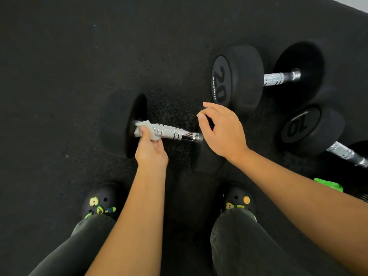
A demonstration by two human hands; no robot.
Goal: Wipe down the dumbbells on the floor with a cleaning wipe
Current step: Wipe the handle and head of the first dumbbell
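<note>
A black dumbbell with a chrome knurled handle (pixel 173 134) lies on the dark rubber floor in front of me. My left hand (pixel 151 151) pinches a grey cleaning wipe (pixel 144 129) against the left end of that handle, beside the left weight head (pixel 123 124). My right hand (pixel 223 130) hovers over the right weight head, which it mostly hides; its fingers are spread and hold nothing. A dumbbell marked 20 (pixel 239 78) lies farther back on the right. A dumbbell marked 10 (pixel 310 130) lies at the right edge.
My two black clogs with charms (pixel 101 200) (pixel 239 199) stand near the bottom, with dark trouser legs above them. A bright green object (pixel 328 184) shows at the right edge on a mesh surface. A pale strip of wall or floor shows in the top right corner.
</note>
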